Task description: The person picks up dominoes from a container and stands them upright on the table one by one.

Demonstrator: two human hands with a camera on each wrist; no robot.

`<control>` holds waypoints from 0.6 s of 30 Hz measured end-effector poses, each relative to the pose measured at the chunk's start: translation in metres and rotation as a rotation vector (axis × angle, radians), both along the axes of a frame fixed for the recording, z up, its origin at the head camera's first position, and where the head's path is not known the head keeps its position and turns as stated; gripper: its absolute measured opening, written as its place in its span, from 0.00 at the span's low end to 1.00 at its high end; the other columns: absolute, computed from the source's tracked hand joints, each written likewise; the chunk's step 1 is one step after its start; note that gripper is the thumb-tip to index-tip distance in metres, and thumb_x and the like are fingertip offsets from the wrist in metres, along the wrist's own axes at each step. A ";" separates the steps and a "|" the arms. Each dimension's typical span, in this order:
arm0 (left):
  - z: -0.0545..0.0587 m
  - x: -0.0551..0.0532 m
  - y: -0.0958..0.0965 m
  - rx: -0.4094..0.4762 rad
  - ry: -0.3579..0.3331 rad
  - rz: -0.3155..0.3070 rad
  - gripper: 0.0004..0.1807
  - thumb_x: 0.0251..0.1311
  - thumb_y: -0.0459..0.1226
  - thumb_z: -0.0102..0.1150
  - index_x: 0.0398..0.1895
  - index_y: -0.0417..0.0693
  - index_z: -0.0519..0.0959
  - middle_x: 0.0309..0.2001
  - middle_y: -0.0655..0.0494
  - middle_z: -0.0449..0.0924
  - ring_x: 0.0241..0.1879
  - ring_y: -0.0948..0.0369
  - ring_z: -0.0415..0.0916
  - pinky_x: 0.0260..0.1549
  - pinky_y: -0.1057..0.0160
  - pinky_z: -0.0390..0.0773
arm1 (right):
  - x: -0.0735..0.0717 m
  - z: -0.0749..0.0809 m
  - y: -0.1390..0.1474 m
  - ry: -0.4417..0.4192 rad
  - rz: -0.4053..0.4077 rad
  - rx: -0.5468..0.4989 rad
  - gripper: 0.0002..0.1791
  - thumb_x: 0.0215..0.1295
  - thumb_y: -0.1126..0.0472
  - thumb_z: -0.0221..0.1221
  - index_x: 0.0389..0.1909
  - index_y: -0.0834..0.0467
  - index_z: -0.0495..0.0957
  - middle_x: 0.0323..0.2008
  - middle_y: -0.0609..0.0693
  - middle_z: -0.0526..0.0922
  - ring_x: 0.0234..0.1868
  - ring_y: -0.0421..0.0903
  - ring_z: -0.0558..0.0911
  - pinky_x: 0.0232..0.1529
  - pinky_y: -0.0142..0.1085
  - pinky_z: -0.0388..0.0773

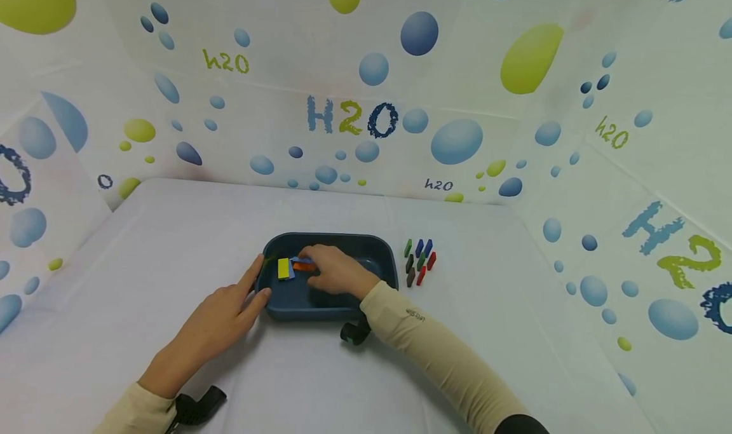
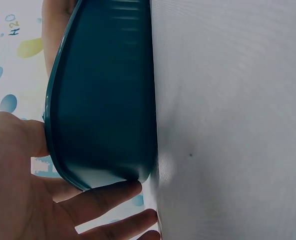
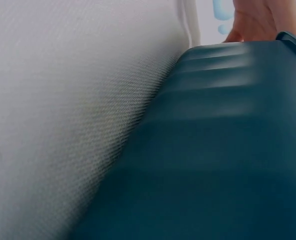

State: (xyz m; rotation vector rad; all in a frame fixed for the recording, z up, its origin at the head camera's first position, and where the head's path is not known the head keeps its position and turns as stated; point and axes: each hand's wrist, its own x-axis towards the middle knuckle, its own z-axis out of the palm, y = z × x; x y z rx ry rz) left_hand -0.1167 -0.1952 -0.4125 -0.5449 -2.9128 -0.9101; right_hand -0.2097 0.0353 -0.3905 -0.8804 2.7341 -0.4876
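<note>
A dark teal tray [image 1: 328, 315] sits on the white cloth. At its left end my left hand [image 1: 220, 316] rests its fingers along the outer wall, thumb at the rim; the left wrist view shows these fingers [image 2: 110, 200] fairly straight against the tray's end. My right hand [image 1: 337, 270] reaches down inside the tray and pinches an orange block [image 1: 304, 267] between thumb and index finger, its far end hidden by the hand. Touching or close beside it are a yellow block [image 1: 283, 269] and a light blue block [image 1: 291, 270]. The tray's outer wall [image 3: 227, 150] fills much of the right wrist view.
Right of the tray, several small blocks stand in short rows, among them a green block [image 1: 408, 248], a blue block [image 1: 429, 248], a red block [image 1: 431, 260] and a dark brown block [image 1: 410, 277]. A printed curtain [image 1: 286, 72] hangs behind the table.
</note>
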 end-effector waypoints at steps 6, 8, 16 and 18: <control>-0.001 -0.001 0.001 -0.008 -0.010 0.002 0.39 0.81 0.49 0.49 0.84 0.39 0.50 0.59 0.26 0.78 0.55 0.34 0.79 0.50 0.33 0.76 | 0.001 -0.002 -0.002 0.029 0.000 0.049 0.24 0.73 0.61 0.66 0.68 0.59 0.78 0.64 0.53 0.78 0.62 0.45 0.78 0.63 0.34 0.73; -0.001 0.000 0.001 -0.007 -0.006 0.003 0.39 0.81 0.49 0.49 0.84 0.39 0.50 0.58 0.26 0.78 0.54 0.34 0.79 0.49 0.34 0.77 | 0.002 -0.003 -0.003 0.048 0.005 0.061 0.23 0.72 0.60 0.66 0.66 0.59 0.80 0.63 0.53 0.79 0.61 0.45 0.78 0.62 0.34 0.73; -0.002 -0.002 0.002 -0.011 0.001 0.001 0.39 0.80 0.48 0.51 0.83 0.38 0.50 0.57 0.26 0.79 0.53 0.34 0.80 0.47 0.34 0.77 | 0.003 -0.005 -0.004 0.096 0.003 0.087 0.15 0.72 0.60 0.67 0.57 0.55 0.83 0.55 0.50 0.82 0.49 0.42 0.79 0.55 0.33 0.77; -0.002 -0.001 0.002 -0.012 0.003 0.002 0.39 0.81 0.48 0.50 0.83 0.38 0.50 0.57 0.26 0.78 0.53 0.34 0.80 0.47 0.34 0.77 | 0.003 -0.006 -0.004 0.113 0.007 0.093 0.14 0.72 0.59 0.67 0.55 0.54 0.83 0.53 0.49 0.83 0.46 0.41 0.79 0.52 0.33 0.78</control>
